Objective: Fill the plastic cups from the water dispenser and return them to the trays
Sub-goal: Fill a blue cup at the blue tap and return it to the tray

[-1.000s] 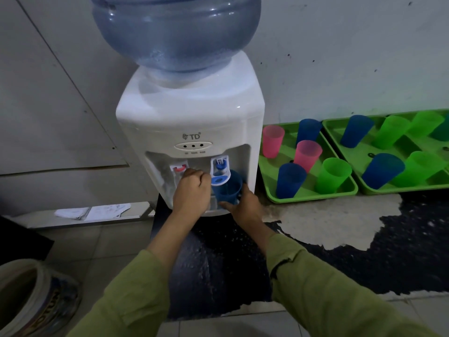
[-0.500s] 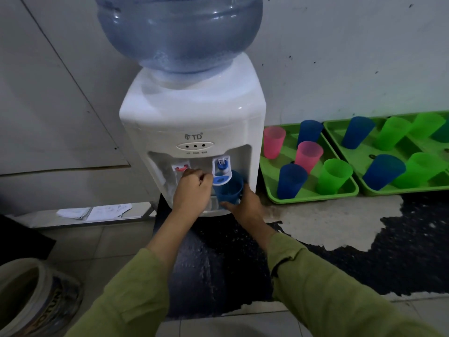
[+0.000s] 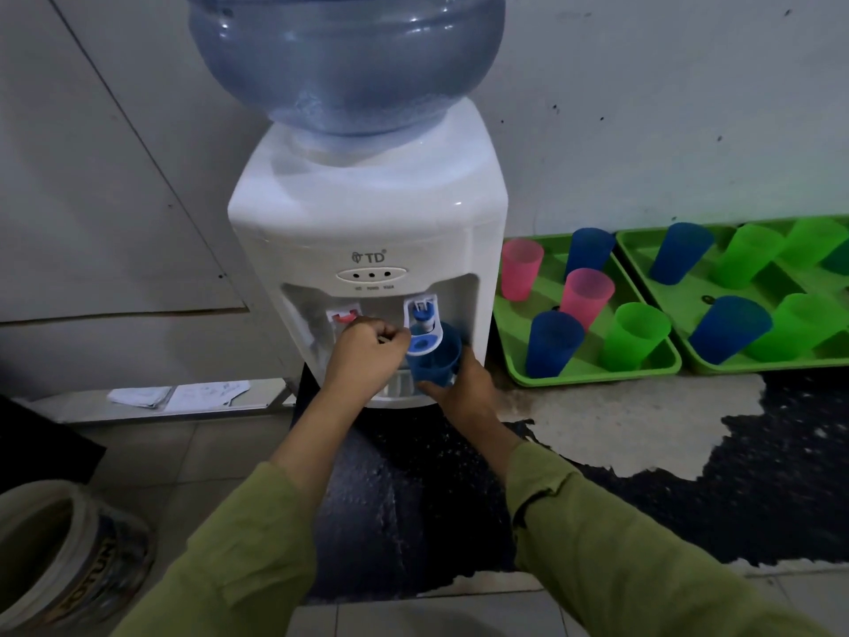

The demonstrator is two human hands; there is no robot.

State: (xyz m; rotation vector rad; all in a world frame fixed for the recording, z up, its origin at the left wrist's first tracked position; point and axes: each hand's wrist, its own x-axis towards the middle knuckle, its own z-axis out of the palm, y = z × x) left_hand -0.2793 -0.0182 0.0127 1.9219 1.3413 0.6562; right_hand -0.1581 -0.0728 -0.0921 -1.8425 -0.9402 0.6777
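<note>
The right hand [image 3: 464, 388] grips a blue plastic cup [image 3: 436, 363] from below and from the right, thumb and fingers curled round its lower wall. The cup stands upright in the recess of the white water dispenser [image 3: 367, 223], its mouth just under the blue tap [image 3: 422, 321], whose white lever overlaps the rim on the left. How much water is in it cannot be told.

Just left of that grip, the left hand [image 3: 363, 356] is balled with its knuckles up, touching the left edge of the lever. Whether its fingers pinch the lever or only push it, I cannot tell. Left of the fist and slightly above is the red tap [image 3: 344, 315]. High above both hands, the blue water bottle [image 3: 344, 62] sits upside down on the dispenser.

Right of the held cup, beyond the dispenser's side, lies the first green tray [image 3: 592, 372], against the wall. On it stand two pink cups [image 3: 521, 268] [image 3: 588, 294], two blue cups [image 3: 590, 250] [image 3: 551, 344] and one green cup [image 3: 636, 335], all upright. Further right, edge to edge with it, is the second green tray [image 3: 762, 364], with two blue cups [image 3: 680, 252] [image 3: 730, 331] and three green cups [image 3: 749, 257] [image 3: 801, 328] [image 3: 815, 241]; its far end runs out of view.

Below the grip, both olive sleeves [image 3: 620, 544] reach up over a dark, worn surface [image 3: 781, 475]. Well to the lower left stands a pale bucket [image 3: 59, 554]; left of the fist, some folded papers [image 3: 183, 395] lie on a low ledge.
</note>
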